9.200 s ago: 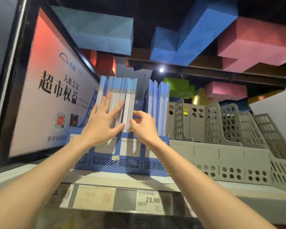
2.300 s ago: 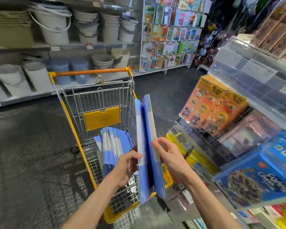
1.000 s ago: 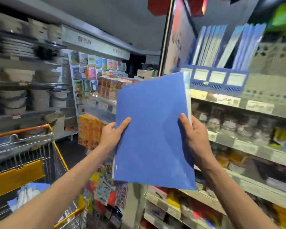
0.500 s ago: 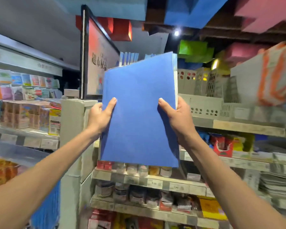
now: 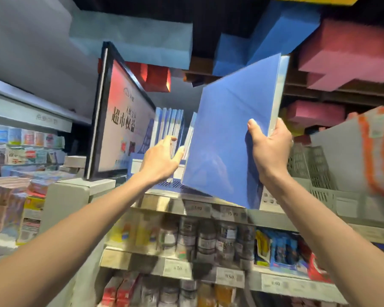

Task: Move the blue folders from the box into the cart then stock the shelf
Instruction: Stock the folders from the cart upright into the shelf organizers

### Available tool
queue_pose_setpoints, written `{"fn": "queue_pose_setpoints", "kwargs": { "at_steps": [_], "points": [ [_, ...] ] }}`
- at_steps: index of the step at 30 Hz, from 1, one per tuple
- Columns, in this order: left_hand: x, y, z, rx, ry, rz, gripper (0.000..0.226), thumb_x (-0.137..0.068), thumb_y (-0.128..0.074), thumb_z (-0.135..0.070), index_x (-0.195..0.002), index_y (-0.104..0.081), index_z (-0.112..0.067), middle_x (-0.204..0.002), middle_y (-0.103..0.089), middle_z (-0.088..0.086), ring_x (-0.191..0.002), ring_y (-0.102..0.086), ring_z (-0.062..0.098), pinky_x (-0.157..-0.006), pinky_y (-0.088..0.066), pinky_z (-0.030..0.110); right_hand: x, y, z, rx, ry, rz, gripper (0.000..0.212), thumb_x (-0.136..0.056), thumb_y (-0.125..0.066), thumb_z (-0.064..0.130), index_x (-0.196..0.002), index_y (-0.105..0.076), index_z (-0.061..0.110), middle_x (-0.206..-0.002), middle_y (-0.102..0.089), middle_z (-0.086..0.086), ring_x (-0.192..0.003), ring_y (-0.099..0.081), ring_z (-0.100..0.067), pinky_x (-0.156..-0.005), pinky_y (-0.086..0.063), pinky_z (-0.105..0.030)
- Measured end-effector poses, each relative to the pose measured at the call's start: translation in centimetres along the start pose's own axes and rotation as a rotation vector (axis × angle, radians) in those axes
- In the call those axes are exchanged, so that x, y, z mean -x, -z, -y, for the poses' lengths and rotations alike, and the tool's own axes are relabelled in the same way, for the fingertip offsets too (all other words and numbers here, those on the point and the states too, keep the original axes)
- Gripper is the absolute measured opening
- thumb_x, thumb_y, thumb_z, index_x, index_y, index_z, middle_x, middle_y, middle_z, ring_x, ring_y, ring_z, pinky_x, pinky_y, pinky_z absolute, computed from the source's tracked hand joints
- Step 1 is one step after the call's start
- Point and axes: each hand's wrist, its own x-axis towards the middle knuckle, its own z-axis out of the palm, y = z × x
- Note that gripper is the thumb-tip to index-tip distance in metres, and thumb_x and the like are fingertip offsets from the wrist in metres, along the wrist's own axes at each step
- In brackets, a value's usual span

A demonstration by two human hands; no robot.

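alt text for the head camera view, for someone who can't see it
The right hand grips a blue folder by its edge, tilted before the top shelf, while the left hand touches the row of blue folders standing in a blue rack. A framed sign stands left, grey racks right.
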Motion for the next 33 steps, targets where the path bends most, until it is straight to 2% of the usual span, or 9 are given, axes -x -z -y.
{"fn": "queue_pose_setpoints", "kwargs": {
  "at_steps": [3,6,7,11,13,15,16,21,33],
  "points": [
    [-3.6,-1.3,2.0,-0.120,-0.088,-0.046,0.048,-0.101,-0.051,-0.039,-0.141,-0.048,-0.013,-0.140,-0.059,0.012,-0.124,-0.057,0.033,-0.101,-0.040,0.042,-2.4,-2.1,-0.8,0.062,0.074,-0.045,0.012,-0.085,-0.068,0.033,-0.092,-0.063,0.024,-0.090,-0.071,0.008,-0.089,-0.066,-0.022,-0.092,-0.051,-0.045],
    [-6.8,-3.6,3.9,-0.184,-0.118,-0.025,0.052,-0.099,-0.053,-0.039,-0.144,-0.044,-0.012,-0.145,-0.053,0.011,-0.137,-0.044,0.030,-0.110,-0.033,0.044,-4.4,-3.8,-2.1,0.091,0.128,-0.059,0.012,-0.090,-0.067,0.026,-0.098,-0.066,0.017,-0.092,-0.071,0.004,-0.081,-0.062,-0.013,-0.079,-0.048,-0.017],
    [-7.6,-4.4,4.3,-0.209,-0.129,-0.009,0.055,-0.099,-0.053,-0.039,-0.146,-0.042,-0.013,-0.149,-0.048,0.011,-0.143,-0.036,0.032,-0.113,-0.028,0.044,-4.7,-4.2,-2.4,0.099,0.140,-0.060,0.013,-0.091,-0.067,0.026,-0.099,-0.066,0.015,-0.093,-0.071,0.003,-0.081,-0.062,-0.012,-0.072,-0.045,-0.015],
    [-10.5,-8.1,5.4,-0.316,-0.222,0.025,0.068,-0.101,-0.050,-0.044,-0.158,-0.022,-0.021,-0.168,-0.009,0.014,-0.155,0.005,0.035,-0.124,-0.004,0.048,-6.1,-6.0,-4.5,0.134,0.168,-0.071,0.016,-0.090,-0.066,0.029,-0.098,-0.066,0.015,-0.093,-0.071,0.003,-0.086,-0.064,-0.018,-0.074,-0.045,-0.027],
    [-11.6,-9.9,5.6,-0.379,-0.281,0.037,0.072,-0.103,-0.044,-0.045,-0.162,-0.007,-0.026,-0.168,0.009,0.012,-0.154,0.016,0.034,-0.123,0.008,0.054,-6.7,-6.5,-5.1,0.124,0.148,-0.081,0.016,-0.090,-0.067,0.029,-0.098,-0.067,0.015,-0.092,-0.071,0.004,-0.083,-0.064,-0.016,-0.069,-0.045,-0.019],
    [-12.4,-11.3,5.8,-0.416,-0.327,0.012,0.072,-0.104,-0.039,-0.044,-0.161,0.001,-0.028,-0.167,0.014,0.010,-0.153,0.020,0.033,-0.121,0.013,0.058,-7.3,-6.9,-5.6,0.106,0.132,-0.096,0.016,-0.089,-0.068,0.026,-0.099,-0.068,0.013,-0.090,-0.071,0.005,-0.075,-0.063,-0.005,-0.061,-0.041,-0.006],
    [-12.7,-11.8,6.1,-0.424,-0.342,-0.006,0.070,-0.105,-0.036,-0.045,-0.161,0.003,-0.029,-0.167,0.014,0.010,-0.153,0.020,0.032,-0.120,0.014,0.059,-7.5,-7.0,-5.7,0.102,0.137,-0.100,0.016,-0.089,-0.068,0.026,-0.099,-0.068,0.013,-0.089,-0.070,0.006,-0.074,-0.062,-0.002,-0.060,-0.041,-0.005],
    [-14.6,-12.8,8.6,-0.406,-0.345,-0.016,0.070,-0.093,-0.007,-0.061,-0.158,0.005,-0.038,-0.167,0.017,0.004,-0.151,0.025,0.028,-0.121,0.015,0.057,-8.1,-7.6,-6.4,0.091,0.152,-0.117,0.014,-0.088,-0.068,0.028,-0.095,-0.067,0.016,-0.087,-0.069,0.009,-0.080,-0.065,-0.012,-0.072,-0.047,-0.025],
    [-16.5,-13.4,9.3,-0.347,-0.417,-0.084,0.076,-0.091,-0.027,-0.074,-0.157,-0.002,-0.044,-0.167,0.017,-0.002,-0.151,0.025,0.026,-0.121,0.013,0.060,-9.6,-5.6,-7.0,0.086,0.161,-0.142,0.010,-0.083,-0.071,0.031,-0.088,-0.066,0.024,-0.085,-0.070,0.014,-0.083,-0.067,-0.012,-0.084,-0.057,-0.043]
  ]
}}
